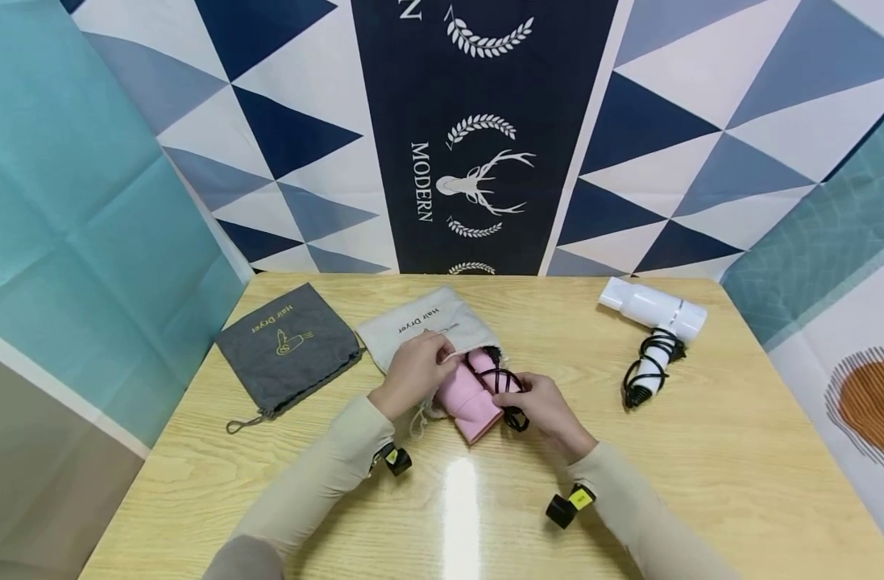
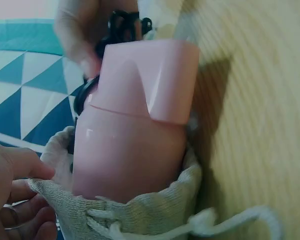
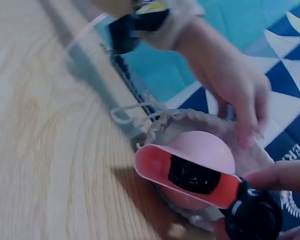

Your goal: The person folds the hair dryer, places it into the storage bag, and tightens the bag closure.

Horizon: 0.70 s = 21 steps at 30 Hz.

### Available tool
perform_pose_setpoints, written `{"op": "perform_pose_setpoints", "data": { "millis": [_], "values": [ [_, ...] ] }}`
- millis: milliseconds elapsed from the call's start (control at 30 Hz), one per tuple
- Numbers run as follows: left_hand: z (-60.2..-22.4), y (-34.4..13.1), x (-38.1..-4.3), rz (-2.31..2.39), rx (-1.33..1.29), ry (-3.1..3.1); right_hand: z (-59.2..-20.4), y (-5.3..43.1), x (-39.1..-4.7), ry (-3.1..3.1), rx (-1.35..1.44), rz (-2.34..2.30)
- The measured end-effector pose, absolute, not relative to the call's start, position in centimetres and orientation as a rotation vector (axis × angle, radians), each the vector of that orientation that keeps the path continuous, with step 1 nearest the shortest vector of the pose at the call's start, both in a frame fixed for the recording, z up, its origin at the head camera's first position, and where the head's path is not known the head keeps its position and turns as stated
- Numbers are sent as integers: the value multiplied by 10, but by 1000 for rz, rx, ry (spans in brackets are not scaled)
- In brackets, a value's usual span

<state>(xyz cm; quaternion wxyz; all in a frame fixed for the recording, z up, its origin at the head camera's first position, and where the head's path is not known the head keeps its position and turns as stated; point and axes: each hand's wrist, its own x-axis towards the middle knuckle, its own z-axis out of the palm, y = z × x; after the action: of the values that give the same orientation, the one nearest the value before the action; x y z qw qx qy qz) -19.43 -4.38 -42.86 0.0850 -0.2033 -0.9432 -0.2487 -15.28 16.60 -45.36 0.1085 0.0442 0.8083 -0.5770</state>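
A pink hair dryer (image 1: 462, 395) lies partly inside a light drawstring bag (image 1: 394, 326) printed "Hair Dryer", its nozzle sticking out toward the person. With thumb and fingers, the left hand (image 1: 412, 377) pinches the edge of the bag's mouth, as the left wrist view also shows. The right hand (image 1: 546, 405) grips the dryer's folded handle together with the black cord (image 3: 255, 217) wound about it. Seen in the right wrist view, the nozzle (image 3: 155, 167) has a flat, reddish opening. The dryer's rear end is hidden within the cloth.
Left of the light bag, a dark grey drawstring bag (image 1: 289, 346) with yellow print lies flat. A white hair dryer (image 1: 652, 310) with its cord wrapped round the handle rests at the back right of the wooden table (image 1: 703, 483). Patterned cloth (image 1: 325, 145) hangs behind.
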Motion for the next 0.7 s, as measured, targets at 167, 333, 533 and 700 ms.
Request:
{"op": "perform_pose_setpoints", "data": {
  "millis": [167,333,533,700],
  "values": [
    [-432,-47,-188,-871,-582,-2748,-455,175,-146,2231,62,-1749],
    [-431,-47,-186,-950,-583,-2714,-458,178,-141,2283,86,-1666],
    [-429,-45,-185,-988,-612,-2694,-466,172,-137,2368,186,-1668],
    [-428,-42,-185,-1027,-686,-2672,-466,164,-135,2313,272,-1762]
  ]
}}
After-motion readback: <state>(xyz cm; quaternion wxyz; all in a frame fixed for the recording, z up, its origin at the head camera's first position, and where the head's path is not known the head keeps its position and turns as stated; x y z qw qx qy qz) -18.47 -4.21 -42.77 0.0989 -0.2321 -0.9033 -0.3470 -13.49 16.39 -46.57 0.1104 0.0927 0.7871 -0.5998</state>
